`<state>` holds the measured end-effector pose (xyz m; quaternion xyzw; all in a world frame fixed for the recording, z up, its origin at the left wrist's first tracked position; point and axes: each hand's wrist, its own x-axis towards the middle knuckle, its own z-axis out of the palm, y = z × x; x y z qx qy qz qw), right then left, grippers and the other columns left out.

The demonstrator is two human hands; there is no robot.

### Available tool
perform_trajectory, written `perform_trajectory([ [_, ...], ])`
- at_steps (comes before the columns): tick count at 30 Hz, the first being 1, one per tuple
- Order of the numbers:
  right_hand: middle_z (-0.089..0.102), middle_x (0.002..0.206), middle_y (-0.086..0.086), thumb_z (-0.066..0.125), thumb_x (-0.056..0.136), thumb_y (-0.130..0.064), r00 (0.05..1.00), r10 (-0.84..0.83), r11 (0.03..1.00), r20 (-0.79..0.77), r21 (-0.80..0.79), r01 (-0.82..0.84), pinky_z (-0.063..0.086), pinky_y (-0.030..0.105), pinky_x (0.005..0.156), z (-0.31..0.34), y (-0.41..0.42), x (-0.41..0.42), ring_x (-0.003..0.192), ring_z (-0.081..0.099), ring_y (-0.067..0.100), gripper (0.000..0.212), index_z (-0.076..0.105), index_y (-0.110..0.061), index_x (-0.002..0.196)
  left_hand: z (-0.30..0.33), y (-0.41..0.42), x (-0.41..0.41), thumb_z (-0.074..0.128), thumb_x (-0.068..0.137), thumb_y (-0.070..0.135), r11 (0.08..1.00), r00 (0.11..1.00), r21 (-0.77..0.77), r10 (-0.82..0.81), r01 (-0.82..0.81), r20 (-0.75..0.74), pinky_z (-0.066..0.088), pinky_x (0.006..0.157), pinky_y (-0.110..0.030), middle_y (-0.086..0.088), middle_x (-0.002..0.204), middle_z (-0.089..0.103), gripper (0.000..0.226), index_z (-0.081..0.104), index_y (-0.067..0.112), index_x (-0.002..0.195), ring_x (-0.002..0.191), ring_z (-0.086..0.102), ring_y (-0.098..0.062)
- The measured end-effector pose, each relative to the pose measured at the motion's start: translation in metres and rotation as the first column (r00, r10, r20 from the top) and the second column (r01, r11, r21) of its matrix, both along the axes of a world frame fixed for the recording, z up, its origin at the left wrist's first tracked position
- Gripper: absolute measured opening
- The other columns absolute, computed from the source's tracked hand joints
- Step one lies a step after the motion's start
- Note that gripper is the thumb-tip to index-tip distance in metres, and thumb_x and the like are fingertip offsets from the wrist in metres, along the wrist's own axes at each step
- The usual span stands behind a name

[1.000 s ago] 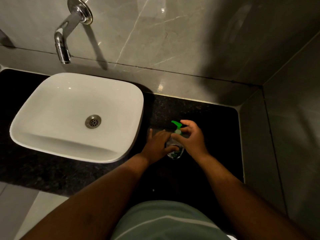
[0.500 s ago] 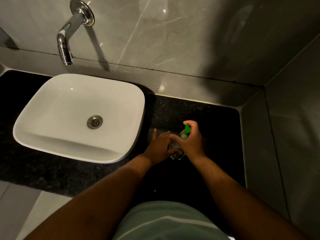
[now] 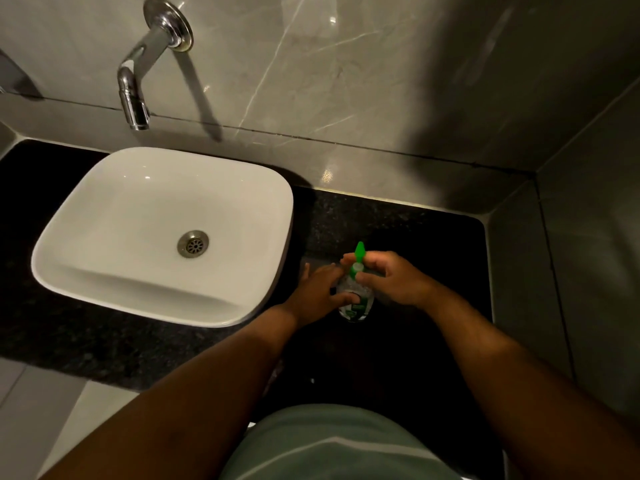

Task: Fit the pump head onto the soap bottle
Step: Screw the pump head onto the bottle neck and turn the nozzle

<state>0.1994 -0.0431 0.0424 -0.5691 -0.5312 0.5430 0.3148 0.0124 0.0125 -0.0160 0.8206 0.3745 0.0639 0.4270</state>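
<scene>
We see the soap bottle point(image 3: 355, 299) standing on the dark counter point(image 3: 398, 230), gripped on its side by the left hand point(image 3: 320, 292). The green pump head point(image 3: 357, 259) sits on the bottle's neck, between the curled fingers of the right hand point(image 3: 394, 282), which pinch its collar, nozzle pointing away beyond the fingertips.

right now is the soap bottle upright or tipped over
Upright: the soap bottle stands on the counter, green pump head on top, both hands gripping it.

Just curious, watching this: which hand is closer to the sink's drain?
The left hand. It holds the soap bottle from the side facing the sink, while the right hand is at the green pump head on the far side, farther from the drain.
</scene>
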Motion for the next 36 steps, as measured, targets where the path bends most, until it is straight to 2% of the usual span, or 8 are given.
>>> perform_trajectory([
  [8,0.068,0.108,-0.012,0.066,0.086,-0.012,0.943,-0.275,0.948,0.187,0.216,0.233,0.035,0.053,0.112,-0.021,-0.016,-0.015,0.104,0.06,-0.007,0.027,0.068,-0.016,0.113,-0.001,-0.006,0.004,0.061,0.082,0.058,0.997,0.995,0.02,0.082,-0.081,-0.059,-0.007,0.111,-0.063,0.002,0.142,0.049,0.057,0.048,0.036,0.133,0.144,0.023,-0.023],
  [14,0.072,0.112,0.005,0.067,0.086,-0.019,0.824,-0.516,0.834,0.233,0.358,0.42,0.027,0.042,0.117,-0.035,-0.023,-0.036,0.107,0.061,0.007,0.029,0.069,-0.014,0.114,0.005,-0.014,0.009,0.06,0.085,0.053,0.988,0.99,0.103,0.126,-0.118,-0.068,-0.005,0.11,-0.069,0.002,0.141,0.047,0.049,0.052,0.028,0.127,0.147,0.016,-0.023],
  [20,0.075,0.101,0.004,0.065,0.083,-0.033,0.738,-0.642,0.741,0.208,0.417,0.527,0.037,0.051,0.11,-0.042,-0.021,-0.054,0.094,0.056,-0.007,0.03,0.072,-0.016,0.105,0.011,-0.018,0.011,0.063,0.084,0.048,0.975,0.983,0.166,0.166,-0.151,-0.082,-0.008,0.109,-0.069,0.002,0.141,0.046,0.049,0.055,0.026,0.126,0.147,0.014,-0.023],
  [23,0.073,0.107,0.004,0.076,0.078,-0.029,0.749,-0.661,0.733,0.049,0.257,0.63,0.049,0.038,0.101,-0.037,-0.025,-0.055,0.104,0.066,0.017,0.032,0.067,-0.027,0.109,0.014,-0.018,0.01,0.064,0.084,0.049,0.98,0.989,0.169,0.118,-0.101,-0.094,-0.008,0.111,-0.067,0.003,0.144,0.043,0.053,0.054,0.023,0.13,0.148,0.012,-0.021],
  [25,0.064,0.124,0.007,0.081,0.073,-0.023,0.76,-0.65,0.753,-0.018,0.125,0.646,0.047,0.02,0.098,-0.034,-0.034,-0.049,0.117,0.059,0.018,0.063,0.052,-0.022,0.13,0.014,-0.019,0.009,0.064,0.084,0.049,0.979,0.995,0.196,0.07,-0.056,-0.066,-0.01,0.112,-0.065,0.002,0.147,0.042,0.054,0.055,0.021,0.129,0.148,0.01,-0.019],
  [28,0.043,0.149,0.003,0.085,0.069,-0.029,0.783,-0.59,0.807,0.194,0.147,0.572,0.027,0.037,0.118,-0.022,-0.056,-0.027,0.139,0.036,0.019,0.101,0.025,-0.016,0.149,0.01,-0.02,0.006,0.065,0.081,0.052,0.966,1.0,0.257,0.028,-0.026,-0.006,-0.013,0.112,-0.061,0.002,0.149,0.041,0.054,0.059,0.02,0.124,0.148,0.01,-0.018],
  [33,0.048,0.147,0.005,0.058,0.086,-0.032,0.736,-0.263,0.936,0.624,0.349,0.038,0.009,0.036,0.119,0.043,-0.055,0.003,0.141,0.037,0.025,0.064,0.037,-0.022,0.146,-0.003,-0.032,0.0,0.072,0.071,0.058,0.938,0.998,0.34,0.055,-0.067,0.044,-0.012,0.114,-0.055,0.001,0.146,0.046,0.06,0.061,0.024,0.12,0.146,0.018,-0.02],
  [36,0.058,0.138,-0.002,0.055,0.092,-0.03,0.48,0.001,0.925,0.877,0.181,-0.333,0.013,0.035,0.117,0.071,-0.033,-0.002,0.133,0.045,0.019,0.044,0.053,-0.025,0.136,-0.004,-0.038,-0.001,0.071,0.069,0.062,0.936,0.996,0.34,0.091,-0.09,0.013,-0.012,0.113,-0.056,0.002,0.141,0.05,0.063,0.061,0.028,0.122,0.145,0.021,-0.02],
])
